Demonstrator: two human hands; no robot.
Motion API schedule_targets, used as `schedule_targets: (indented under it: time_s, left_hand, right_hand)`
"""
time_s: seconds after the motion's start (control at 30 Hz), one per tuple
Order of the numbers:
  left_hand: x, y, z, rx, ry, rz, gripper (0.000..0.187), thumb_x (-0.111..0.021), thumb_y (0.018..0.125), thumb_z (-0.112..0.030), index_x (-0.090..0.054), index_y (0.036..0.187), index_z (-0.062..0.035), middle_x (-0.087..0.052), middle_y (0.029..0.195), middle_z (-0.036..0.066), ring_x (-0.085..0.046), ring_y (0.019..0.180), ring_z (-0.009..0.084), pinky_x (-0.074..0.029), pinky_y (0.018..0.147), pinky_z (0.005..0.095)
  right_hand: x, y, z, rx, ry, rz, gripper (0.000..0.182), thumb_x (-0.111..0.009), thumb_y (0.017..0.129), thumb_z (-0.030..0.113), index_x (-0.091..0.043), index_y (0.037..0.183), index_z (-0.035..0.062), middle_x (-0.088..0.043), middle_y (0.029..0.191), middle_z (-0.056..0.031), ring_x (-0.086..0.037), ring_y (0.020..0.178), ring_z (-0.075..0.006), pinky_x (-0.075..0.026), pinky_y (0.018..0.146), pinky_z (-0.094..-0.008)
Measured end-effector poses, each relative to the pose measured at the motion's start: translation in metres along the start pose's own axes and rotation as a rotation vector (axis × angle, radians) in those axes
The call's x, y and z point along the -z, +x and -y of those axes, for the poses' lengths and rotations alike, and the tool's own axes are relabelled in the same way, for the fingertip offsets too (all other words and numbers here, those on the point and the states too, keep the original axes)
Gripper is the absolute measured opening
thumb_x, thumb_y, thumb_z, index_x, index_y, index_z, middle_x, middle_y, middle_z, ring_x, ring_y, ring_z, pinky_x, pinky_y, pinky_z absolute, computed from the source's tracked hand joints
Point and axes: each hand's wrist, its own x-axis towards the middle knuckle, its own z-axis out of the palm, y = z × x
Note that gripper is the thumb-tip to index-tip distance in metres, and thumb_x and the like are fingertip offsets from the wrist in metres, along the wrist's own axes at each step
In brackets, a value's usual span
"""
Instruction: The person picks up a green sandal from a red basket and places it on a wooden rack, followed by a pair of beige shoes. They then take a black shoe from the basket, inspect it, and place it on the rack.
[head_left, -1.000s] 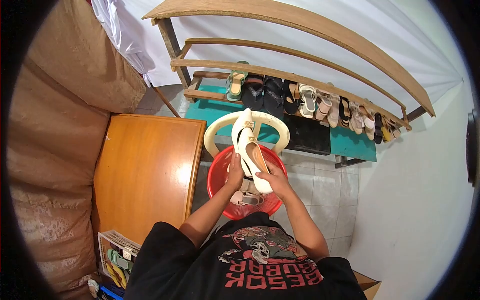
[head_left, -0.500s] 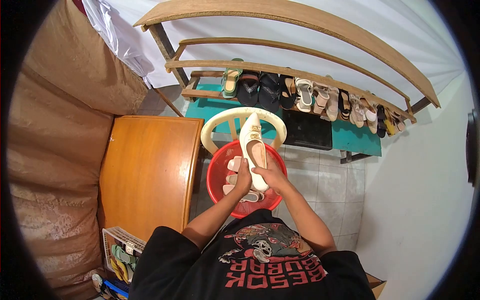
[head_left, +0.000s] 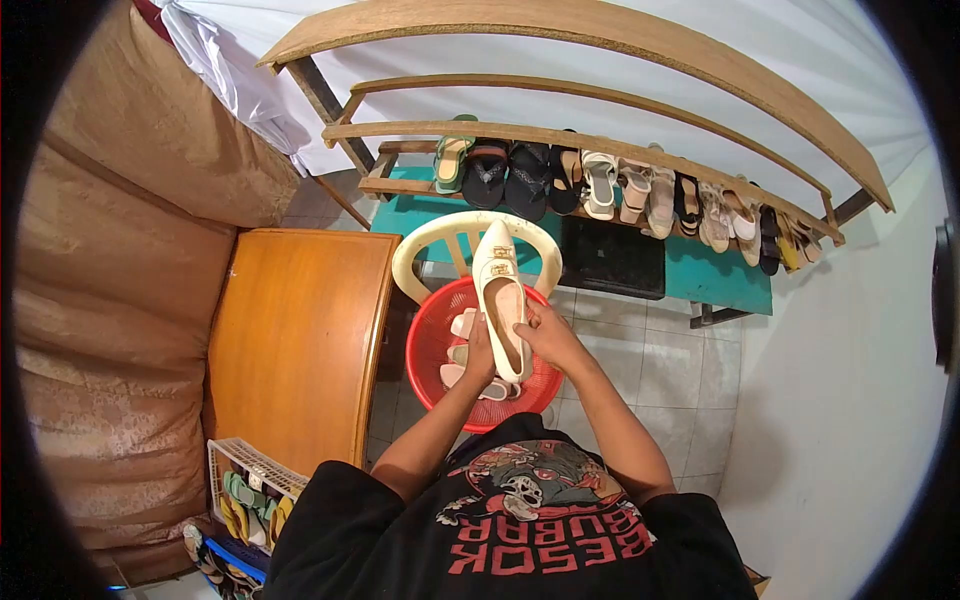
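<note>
A cream pointed flat shoe (head_left: 497,262) with a gold-coloured buckle on its front is held between my two hands, toe pointing away from me. My left hand (head_left: 481,352) grips its left side near the heel. On the other side, my right hand (head_left: 548,335) closes on the shoe's right edge, thumb at the opening. Below the shoe, a red plastic basket (head_left: 428,330) rests on a cream plastic chair (head_left: 408,262). Several pale shoes (head_left: 462,378) lie inside the basket, partly hidden by my left hand and the held shoe.
Ahead stands a wooden rack (head_left: 590,135) with a row of sandals and shoes along its lower shelf. Beneath it are a teal board (head_left: 715,285) and a black box (head_left: 612,262). A wooden table (head_left: 295,340) is on the left, with a white wire basket (head_left: 225,460) of footwear near me.
My right hand has shifted up along the shoe's right side, from near the heel towards its middle. The shoe stays above the basket, and the view has shifted slightly.
</note>
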Motion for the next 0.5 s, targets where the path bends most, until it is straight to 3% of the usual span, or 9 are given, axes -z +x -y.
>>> schedule_targets:
  time_s: [0.03,0.07,0.1,0.17,0.33,0.4,0.43,0.5]
  left_hand:
    - [-0.011,-0.005,-0.014,0.033,-0.173,0.008,0.045,-0.050,0.101,-0.021,-0.041,0.141,-0.0036,-0.057,0.127,0.013,-0.060,0.111,0.0220,-0.050,0.096,0.0343]
    - [-0.020,-0.019,-0.027,-0.153,0.331,0.019,0.053,-0.058,0.096,-0.016,-0.039,0.143,-0.0038,-0.055,0.130,0.013,-0.058,0.115,0.0221,-0.049,0.097,0.0336]
    - [-0.024,-0.022,-0.028,-0.154,0.340,0.013,0.053,-0.058,0.096,-0.016,-0.039,0.143,-0.0038,-0.055,0.130,0.013,-0.058,0.115,0.0221,-0.049,0.097,0.0336]
    - [-0.031,-0.024,-0.033,-0.082,0.137,0.068,0.048,-0.032,0.108,-0.032,-0.035,0.146,-0.0021,-0.050,0.137,0.014,-0.054,0.123,0.0230,-0.044,0.104,0.0349]
    - [-0.025,-0.017,-0.020,-0.054,0.041,-0.047,0.046,-0.037,0.106,-0.027,-0.036,0.145,-0.0023,-0.052,0.137,0.014,-0.054,0.123,0.0230,-0.044,0.104,0.0351]
    - [-0.008,-0.013,-0.015,-0.235,0.419,-0.028,0.046,-0.037,0.105,-0.026,-0.039,0.144,-0.0019,-0.054,0.135,0.013,-0.055,0.122,0.0232,-0.045,0.102,0.0344]
    - [0.001,-0.012,-0.011,-0.234,0.420,-0.041,0.046,-0.037,0.105,-0.026,-0.039,0.144,-0.0019,-0.054,0.135,0.013,-0.055,0.122,0.0232,-0.045,0.102,0.0344]
    - [0.012,-0.012,-0.002,-0.147,0.432,-0.049,0.046,-0.039,0.104,-0.025,-0.040,0.144,-0.0013,-0.054,0.133,0.013,-0.055,0.120,0.0234,-0.044,0.101,0.0334]
  right_hand:
    - [0.002,0.000,-0.003,0.003,0.005,0.006,0.052,-0.062,0.087,0.012,-0.053,0.137,0.0009,-0.071,0.094,-0.0117,-0.066,0.081,-0.0146,-0.052,0.072,-0.0310]
    - [0.002,0.002,-0.007,0.035,0.056,-0.024,0.047,-0.060,0.087,0.014,-0.056,0.132,-0.0009,-0.071,0.097,-0.0159,-0.067,0.086,-0.0213,-0.051,0.077,-0.0352]
    - [0.002,0.003,-0.010,0.069,0.108,-0.054,0.044,-0.058,0.087,0.016,-0.060,0.126,-0.0027,-0.070,0.100,-0.0202,-0.069,0.092,-0.0280,-0.051,0.082,-0.0393]
    - [0.003,0.008,-0.014,0.045,0.180,-0.042,0.042,-0.057,0.087,0.015,-0.060,0.125,-0.0032,-0.070,0.102,-0.0208,-0.069,0.093,-0.0279,-0.051,0.083,-0.0395]
    - [-0.010,0.029,-0.042,0.061,0.344,0.000,0.041,-0.053,0.089,0.014,-0.060,0.126,-0.0038,-0.071,0.106,-0.0202,-0.069,0.095,-0.0269,-0.051,0.087,-0.0376]
    - [-0.015,0.028,-0.038,0.124,0.515,0.063,0.045,-0.053,0.093,0.020,-0.057,0.131,-0.0031,-0.063,0.124,-0.0218,-0.063,0.110,-0.0275,-0.048,0.094,-0.0366]
    - [-0.022,0.031,-0.044,0.124,0.514,0.076,0.045,-0.053,0.093,0.020,-0.057,0.131,-0.0031,-0.063,0.124,-0.0218,-0.063,0.110,-0.0275,-0.048,0.094,-0.0366]
    - [-0.036,0.041,-0.052,0.131,0.415,-0.026,0.054,-0.053,0.096,0.028,-0.048,0.140,-0.0023,-0.044,0.144,-0.0234,-0.049,0.129,-0.0300,-0.041,0.104,-0.0379]
